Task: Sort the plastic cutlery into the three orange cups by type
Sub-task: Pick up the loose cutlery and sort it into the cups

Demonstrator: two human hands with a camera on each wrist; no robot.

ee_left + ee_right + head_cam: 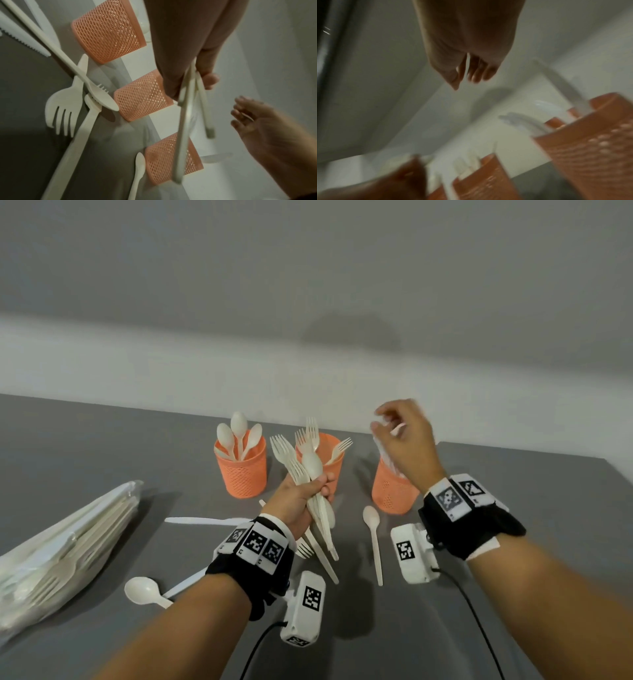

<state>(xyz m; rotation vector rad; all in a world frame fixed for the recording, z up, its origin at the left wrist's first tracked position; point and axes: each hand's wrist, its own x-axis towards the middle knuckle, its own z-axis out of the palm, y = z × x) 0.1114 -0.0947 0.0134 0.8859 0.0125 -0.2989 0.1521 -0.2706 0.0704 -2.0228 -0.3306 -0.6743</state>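
Three orange mesh cups stand in a row. The left cup [241,474] holds spoons, the middle cup [334,446] forks, and the right cup [390,494] knives. My left hand [298,501] grips a bundle of cutlery [301,467], several forks with a spoon, upright in front of the middle cup. Its handles [185,121] hang below the fist in the left wrist view. My right hand [400,429] hovers above the right cup [590,142] with loosely curled fingers [471,71] that hold nothing.
Loose on the grey table lie a spoon [373,539] before the right cup, a knife [205,521], another spoon [144,590] near my left forearm and a fork [63,108] under the left hand. A clear bag of cutlery [61,559] lies at the left.
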